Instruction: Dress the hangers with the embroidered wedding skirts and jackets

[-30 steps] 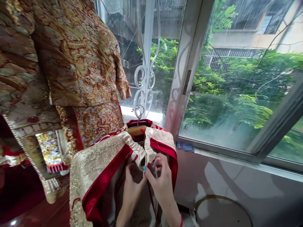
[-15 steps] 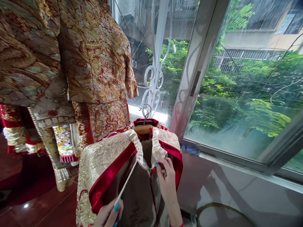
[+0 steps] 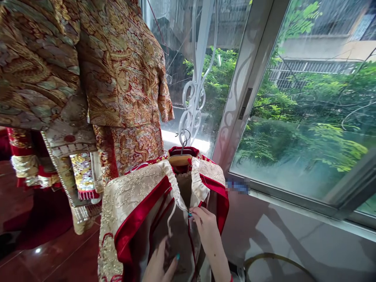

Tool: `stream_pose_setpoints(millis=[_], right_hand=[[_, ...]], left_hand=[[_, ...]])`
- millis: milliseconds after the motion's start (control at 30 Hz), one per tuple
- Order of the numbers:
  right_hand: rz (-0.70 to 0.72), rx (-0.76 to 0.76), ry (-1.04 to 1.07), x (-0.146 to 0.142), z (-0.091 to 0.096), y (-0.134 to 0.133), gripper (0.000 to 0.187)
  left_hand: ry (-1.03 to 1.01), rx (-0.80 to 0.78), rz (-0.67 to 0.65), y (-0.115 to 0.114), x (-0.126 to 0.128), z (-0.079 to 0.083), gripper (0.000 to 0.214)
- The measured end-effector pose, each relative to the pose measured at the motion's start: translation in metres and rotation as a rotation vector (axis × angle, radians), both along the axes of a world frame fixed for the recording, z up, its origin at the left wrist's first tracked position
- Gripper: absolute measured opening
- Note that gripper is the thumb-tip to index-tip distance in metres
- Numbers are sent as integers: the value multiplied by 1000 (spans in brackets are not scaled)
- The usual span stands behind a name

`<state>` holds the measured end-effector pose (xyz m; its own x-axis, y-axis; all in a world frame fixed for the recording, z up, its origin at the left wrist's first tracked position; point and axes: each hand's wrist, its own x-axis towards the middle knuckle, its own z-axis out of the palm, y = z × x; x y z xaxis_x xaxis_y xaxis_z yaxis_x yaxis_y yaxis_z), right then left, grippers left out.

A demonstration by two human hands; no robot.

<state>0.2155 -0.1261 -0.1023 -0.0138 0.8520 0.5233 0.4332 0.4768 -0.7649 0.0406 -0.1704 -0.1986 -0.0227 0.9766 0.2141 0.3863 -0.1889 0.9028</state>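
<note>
Right hand (image 3: 207, 229) pinching garment (image 3: 136, 186), left (image 3: 158, 265) seemingly spread

We stand in what looks like a garment shop, gold-patterned outfits (image 3: 126, 78) and a cream-and-red jacket (image 3: 133, 190) hanging by a window (image 3: 293, 133).

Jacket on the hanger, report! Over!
Right hand pinched shut by white collar. Left hand open by hanging cord. Jacket hanging open on hanger. Nothing visibly blocking either hand.

Left hand (image 3: 158, 261) is down low, a bit blurry, thumb and fingers kinda loosely spread, while the right hand (image 3: 203, 224) sits higher, fingertips pinched together.
</note>
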Motion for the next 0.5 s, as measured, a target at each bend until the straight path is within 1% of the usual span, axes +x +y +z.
stream_pose_setpoints(millis=[33, 67, 133, 200, 233, 300, 367, 467, 500], right_hand=[[-1, 22, -2, 0, 1, -2, 30], [-14, 55, 0, -1, 1, -4, 29], [-74, 153, 26, -5, -1, -6, 24], [-150, 251, 72, -8, -4, -8, 22], [-186, 289, 90, -9, -6, -8, 22], [-249, 344, 96, -10, -6, -7, 23], [-302, 394, 65, -12, 1, -2, 23], [-365, 481, -22, -16, 22, 11, 26], [-375, 487, -47, -18, 31, 16, 26]], left_hand=[[26, 51, 23, 9, 9, 9, 49], [40, 95, 34, 19, 20, 20, 47], [54, 165, 26, 35, 42, 40, 34], [73, 216, 26, 46, 58, 53, 26], [78, 235, 26, 50, 62, 55, 27], [61, 273, 13, 52, 63, 52, 29], [10, 310, 3, 51, 60, 44, 29], [-51, 333, 24, 50, 53, 34, 32], [-63, 326, 33, 51, 51, 32, 34]])
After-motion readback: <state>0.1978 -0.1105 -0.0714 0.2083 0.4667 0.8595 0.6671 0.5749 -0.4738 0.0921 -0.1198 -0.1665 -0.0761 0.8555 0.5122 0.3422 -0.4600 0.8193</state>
